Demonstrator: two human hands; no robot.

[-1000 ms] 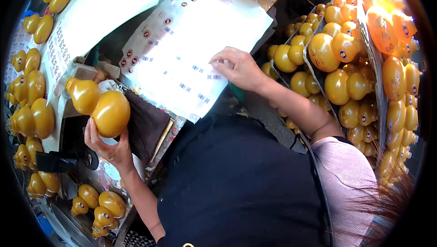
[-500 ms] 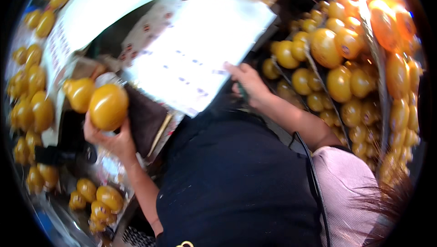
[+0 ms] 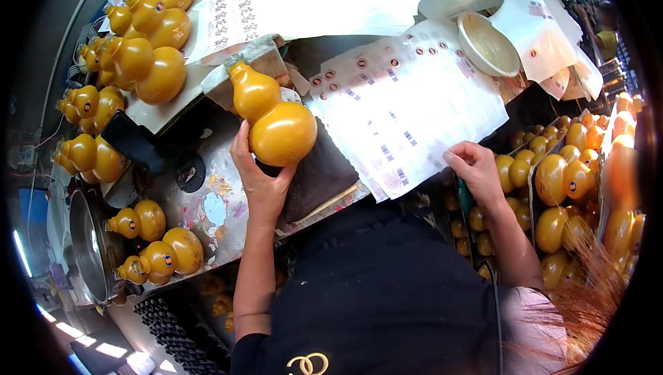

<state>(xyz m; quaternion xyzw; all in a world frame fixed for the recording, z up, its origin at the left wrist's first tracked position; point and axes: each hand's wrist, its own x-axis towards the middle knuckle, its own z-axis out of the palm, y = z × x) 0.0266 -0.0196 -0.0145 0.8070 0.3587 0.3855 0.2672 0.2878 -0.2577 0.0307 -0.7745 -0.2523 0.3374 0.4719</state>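
My left hand (image 3: 260,183) grips a glossy yellow gourd-shaped bottle (image 3: 273,117) from below, holding it tilted with its neck pointing up-left over a dark cloth pad (image 3: 319,172). My right hand (image 3: 476,170) rests on the near right corner of a white sticker sheet (image 3: 407,106) with rows of small round and barcode labels, fingers pinched at its edge. Whether a label is between the fingers cannot be seen.
Several yellow gourd bottles (image 3: 141,64) stand at the far left, more (image 3: 162,251) at the near left, and a crate of them (image 3: 566,181) on the right. A beige bowl (image 3: 487,43), loose paper sheets (image 3: 304,2) and a metal pot (image 3: 86,247) surround the steel worktop (image 3: 207,195).
The view has shifted. My left hand still holds the gourd bottle, now raised over the dark pad. My right hand has slid from the sheet's middle to its near right corner.
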